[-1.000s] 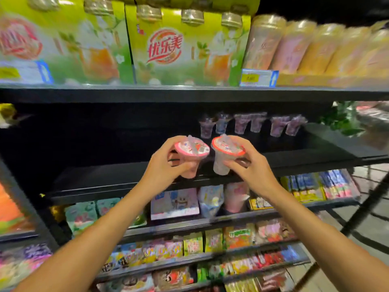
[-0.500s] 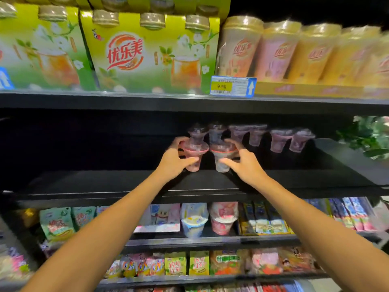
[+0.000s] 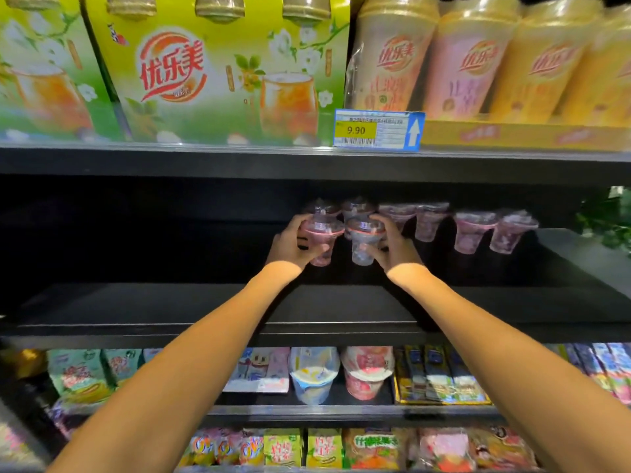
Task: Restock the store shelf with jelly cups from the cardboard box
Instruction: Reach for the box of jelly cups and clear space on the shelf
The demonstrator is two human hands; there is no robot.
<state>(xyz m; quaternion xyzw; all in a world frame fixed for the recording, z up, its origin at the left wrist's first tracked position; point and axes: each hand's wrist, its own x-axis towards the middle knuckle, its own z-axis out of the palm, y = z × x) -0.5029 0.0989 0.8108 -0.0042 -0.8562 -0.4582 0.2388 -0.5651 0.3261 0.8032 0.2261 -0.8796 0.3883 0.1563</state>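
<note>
Two held jelly cups (image 3: 341, 238) sit side by side on the shelf (image 3: 211, 303) — before the back row (image 3: 444, 223).

On the top level stand green and yellow drink cartons (image 3: 211, 73) with red lettering, and just right of them a row of tall wrapped drink cups (image 3: 478, 59) in yellow and pink. A price tag (image 3: 377, 130) reading 9.90, with a white arrow on blue, hangs at that level's front edge. Lower down sit two plastic tubs (image 3: 339, 373) side by side, snack packets (image 3: 82, 373) to their left, dark flat packs (image 3: 440, 373) to their right, and bright small bags (image 3: 304, 448) along the bottom row; green leaves (image 3: 606, 216) show at the right edge.
</note>
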